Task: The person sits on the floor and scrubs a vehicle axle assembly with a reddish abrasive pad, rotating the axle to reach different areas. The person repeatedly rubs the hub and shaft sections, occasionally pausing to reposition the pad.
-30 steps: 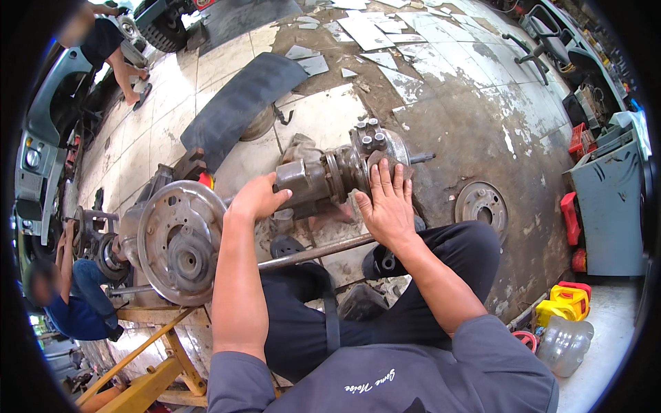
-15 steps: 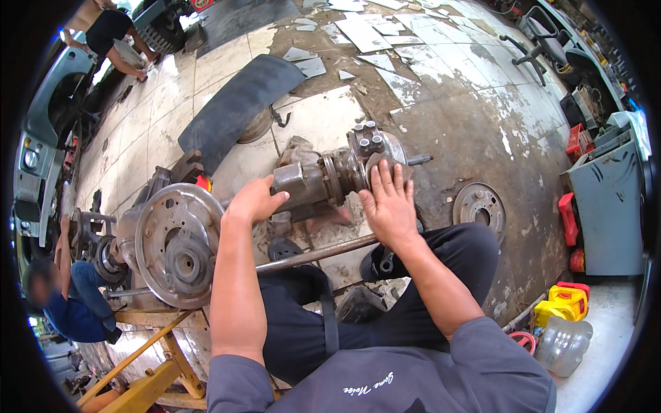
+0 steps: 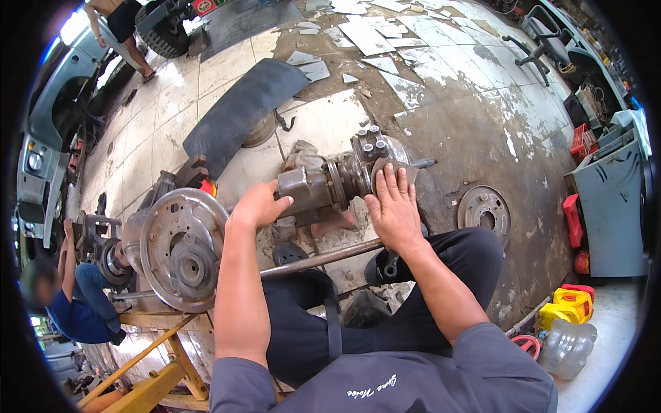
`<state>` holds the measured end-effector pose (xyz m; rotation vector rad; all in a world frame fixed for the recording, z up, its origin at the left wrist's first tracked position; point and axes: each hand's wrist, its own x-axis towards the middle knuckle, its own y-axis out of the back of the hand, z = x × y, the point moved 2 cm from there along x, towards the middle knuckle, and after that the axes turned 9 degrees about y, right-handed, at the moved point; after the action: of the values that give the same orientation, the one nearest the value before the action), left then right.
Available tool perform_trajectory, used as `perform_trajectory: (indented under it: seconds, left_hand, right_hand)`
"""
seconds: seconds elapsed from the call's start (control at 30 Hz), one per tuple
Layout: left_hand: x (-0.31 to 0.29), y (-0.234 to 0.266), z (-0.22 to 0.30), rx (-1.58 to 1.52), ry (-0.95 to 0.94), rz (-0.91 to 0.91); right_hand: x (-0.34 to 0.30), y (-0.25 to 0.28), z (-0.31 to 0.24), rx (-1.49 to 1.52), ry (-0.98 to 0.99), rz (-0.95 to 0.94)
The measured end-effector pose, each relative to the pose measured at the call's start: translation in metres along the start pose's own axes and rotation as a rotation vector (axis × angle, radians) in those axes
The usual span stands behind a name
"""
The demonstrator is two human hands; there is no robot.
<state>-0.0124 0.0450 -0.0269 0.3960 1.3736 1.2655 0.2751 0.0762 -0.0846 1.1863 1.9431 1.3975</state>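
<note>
In front of me lies a greasy metal axle housing (image 3: 297, 188) with a round flanged end and a bolted top. My left hand (image 3: 260, 206) is closed over the housing's left part, thumb pointing right; its other fingers are partly hidden. My right hand (image 3: 396, 206) lies flat, fingers stretched, on a brown sheet (image 3: 411, 173) that looks like sandpaper, pressed against the rounded knuckle (image 3: 397, 150) at the right end. Several bolts stand on top of that knuckle. A long metal rod (image 3: 323, 259) runs below both hands. Left of my forearm stands a round brake backing plate (image 3: 182, 251).
Another backing plate (image 3: 484, 210) lies on the floor at right. Beyond the axle is a black curved panel (image 3: 241, 113), with broken tiles (image 3: 365, 36) farther off. A yellow stand (image 3: 175, 361) is lower left. A co-worker (image 3: 79, 310) sits at far left; another person (image 3: 120, 27) stands behind.
My right hand stays flat on the brown sheet, with barely any shift along the knuckle. My left hand keeps its place. The person at the back has straightened up from a bend.
</note>
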Motion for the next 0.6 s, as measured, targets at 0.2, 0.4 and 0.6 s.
perform_trajectory:
  seconds: [0.2, 0.4, 0.6]
  left_hand:
    - [0.003, -0.003, 0.000, 0.028, -0.010, 0.025]
    - [0.010, -0.010, -0.008, 0.059, -0.021, 0.044]
    - [0.001, -0.001, 0.002, 0.032, 0.046, -0.028]
  right_hand:
    - [0.009, -0.004, 0.005, -0.028, -0.061, 0.086]
    - [0.017, 0.004, 0.005, 0.114, -0.116, 0.096]
    - [0.015, 0.014, 0.011, 0.136, -0.135, 0.106]
